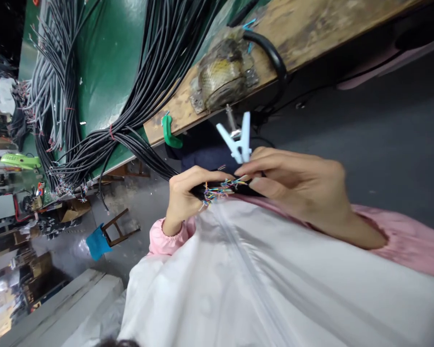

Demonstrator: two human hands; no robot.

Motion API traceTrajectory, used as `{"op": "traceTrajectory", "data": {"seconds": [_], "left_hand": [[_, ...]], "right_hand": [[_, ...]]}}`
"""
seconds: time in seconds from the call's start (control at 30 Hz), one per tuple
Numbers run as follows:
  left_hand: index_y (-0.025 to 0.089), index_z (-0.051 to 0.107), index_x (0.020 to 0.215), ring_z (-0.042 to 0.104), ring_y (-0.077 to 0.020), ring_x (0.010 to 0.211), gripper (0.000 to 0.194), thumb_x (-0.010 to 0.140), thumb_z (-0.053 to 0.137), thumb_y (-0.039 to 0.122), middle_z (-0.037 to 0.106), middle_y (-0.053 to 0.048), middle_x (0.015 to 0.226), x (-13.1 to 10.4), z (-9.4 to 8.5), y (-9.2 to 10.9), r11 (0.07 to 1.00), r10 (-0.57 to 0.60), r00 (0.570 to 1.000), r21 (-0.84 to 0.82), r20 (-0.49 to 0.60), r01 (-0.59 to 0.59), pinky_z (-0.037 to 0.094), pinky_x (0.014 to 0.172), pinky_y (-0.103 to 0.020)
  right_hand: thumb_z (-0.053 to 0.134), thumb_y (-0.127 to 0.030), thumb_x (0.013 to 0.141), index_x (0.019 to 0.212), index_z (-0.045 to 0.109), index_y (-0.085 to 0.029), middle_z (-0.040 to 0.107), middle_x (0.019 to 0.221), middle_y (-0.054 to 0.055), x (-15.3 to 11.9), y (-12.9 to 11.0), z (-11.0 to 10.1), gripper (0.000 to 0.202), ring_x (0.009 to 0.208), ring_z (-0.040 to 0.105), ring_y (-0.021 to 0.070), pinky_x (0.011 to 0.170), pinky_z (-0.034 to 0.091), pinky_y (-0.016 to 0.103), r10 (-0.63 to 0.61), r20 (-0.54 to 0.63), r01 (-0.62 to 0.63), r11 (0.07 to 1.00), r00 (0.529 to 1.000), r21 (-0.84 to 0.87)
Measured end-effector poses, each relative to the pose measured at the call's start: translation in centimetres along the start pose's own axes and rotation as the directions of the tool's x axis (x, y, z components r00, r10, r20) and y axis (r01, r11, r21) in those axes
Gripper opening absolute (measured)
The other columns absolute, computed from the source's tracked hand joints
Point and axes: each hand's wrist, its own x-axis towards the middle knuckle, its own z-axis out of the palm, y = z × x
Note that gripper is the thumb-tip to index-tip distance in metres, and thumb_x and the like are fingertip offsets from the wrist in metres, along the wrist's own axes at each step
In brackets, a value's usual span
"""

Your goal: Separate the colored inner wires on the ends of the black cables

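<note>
Head view is rolled hard over, so the bench (311, 29) runs diagonally across the top, its worn wooden edge scuffed and mottled brown. I see the left hand (183, 200) curled shut around the end of a black cable bundle (148, 159), fingers wrapped tight, thumb on top. The right hand (296, 185) comes in from the other side, fingertips (246, 171) pinched closed on the thin coloured wires (220, 189) that fan out of the bundle's stripped end: blue, yellow, red, green strands, frayed and fine. Both hands work off the bench, just below its front edge, over a smooth white apron (256, 279) with glossy folds; pink cuffs show at both wrists.

Right above the right hand's knuckles, a pale blue plastic clip (238, 137) sticks up with its two legs splayed; I cannot tell whether it touches the fingers. A green plastic clamp (169, 135) hooks over the bench edge just beside where the bundle drops off. On that edge sits a lumpy, grimy yellowish fixture (222, 72) on a metal plate, a thick black hose (271, 53) looping past it.

The bundle trails back up onto a green mat (104, 62), smooth and shiny, where many black cables sweep together beside a grey cable hank (48, 72). Room is tight between hands and bench edge; to the right, open dark floor (383, 144). A blue-seated stool (106, 236) stands well apart at lower left.
</note>
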Motion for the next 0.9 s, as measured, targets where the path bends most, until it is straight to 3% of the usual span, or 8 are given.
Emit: {"op": "traceTrajectory", "data": {"seconds": [0.2,0.37,0.47,0.6,0.73,0.83,0.9], "left_hand": [[0.017,0.077,0.087,0.067,-0.0119,0.063,0.03,0.09,0.075,0.047,0.076,-0.002,0.074,0.2,0.5,0.6,0.993,0.104,0.989,0.056,-0.101,-0.099,0.049,0.059,-0.024],[0.017,0.075,0.083,0.061,-0.0101,0.056,0.032,0.088,0.077,0.048,0.071,0.0,0.067,-0.1,1.3,0.4,0.986,0.149,0.958,0.116,-0.246,-0.123,0.043,0.053,-0.023],[0.016,0.073,0.078,0.058,-0.0095,0.053,0.033,0.086,0.08,0.048,0.068,0.001,0.062,0.0,1.6,0.4,0.98,0.183,0.937,0.131,-0.297,-0.15,0.04,0.049,-0.022],[0.017,0.074,0.081,0.059,-0.0096,0.053,0.028,0.088,0.078,0.044,0.07,0.0,0.065,-0.1,1.5,0.5,0.975,0.183,0.951,0.169,-0.247,-0.144,0.042,0.05,-0.022],[0.018,0.075,0.089,0.062,-0.0106,0.059,0.022,0.094,0.07,0.038,0.074,-0.001,0.073,-0.7,1.1,0.3,0.961,0.18,0.975,0.233,-0.134,-0.146,0.047,0.054,-0.023],[0.018,0.076,0.095,0.066,-0.0118,0.066,0.013,0.092,0.069,0.029,0.075,-0.002,0.079,-1.0,1.1,0.0,0.94,0.156,0.985,0.317,-0.071,-0.126,0.052,0.06,-0.023],[0.019,0.076,0.099,0.069,-0.0121,0.073,0.012,0.09,0.068,0.019,0.075,-0.002,0.085,-1.1,1.1,-0.2,0.919,0.152,0.988,0.371,-0.022,-0.133,0.054,0.065,-0.023]], "right_hand": [[0.071,-0.019,0.089,0.073,0.07,-0.023,0.071,0.067,0.001,0.3,-0.2,0.7,0.016,0.059,0.063,0.0139,0.056,0.051,0.029,-0.109,-0.069,0.101,0.99,0.992,-0.101],[0.068,-0.027,0.096,0.082,0.073,-0.022,0.073,0.072,0.001,-0.5,0.6,1.3,0.016,0.062,0.064,0.013,0.056,0.052,0.026,-0.218,-0.139,0.192,0.965,0.966,-0.179],[0.078,-0.03,0.089,0.089,0.075,-0.023,0.074,0.075,0.002,-0.9,0.7,1.7,0.008,0.06,0.062,0.0133,0.053,0.051,0.027,-0.309,-0.154,0.258,0.924,0.938,-0.284],[0.079,-0.016,0.085,0.095,0.075,-0.026,0.074,0.082,0.003,-1.2,0.6,1.6,0.014,0.066,0.065,0.0164,0.059,0.053,0.031,-0.459,-0.166,0.342,0.819,0.873,-0.461],[0.073,-0.022,0.092,0.108,0.073,-0.033,0.075,0.094,0.004,-1.2,1.2,0.4,0.02,0.077,0.068,0.0194,0.07,0.055,0.037,-0.505,-0.03,0.363,0.66,0.863,-0.658],[0.072,-0.023,0.094,0.101,0.07,-0.032,0.074,0.087,0.0,-1.1,1.4,-0.4,0.012,0.072,0.063,0.0173,0.067,0.05,0.035,-0.57,0.075,0.432,0.523,0.818,-0.734],[0.071,-0.019,0.093,0.093,0.068,-0.031,0.074,0.081,-0.001,-1.1,1.1,-0.7,0.012,0.071,0.063,0.018,0.066,0.046,0.036,-0.571,0.133,0.463,0.485,0.81,-0.741]]}}
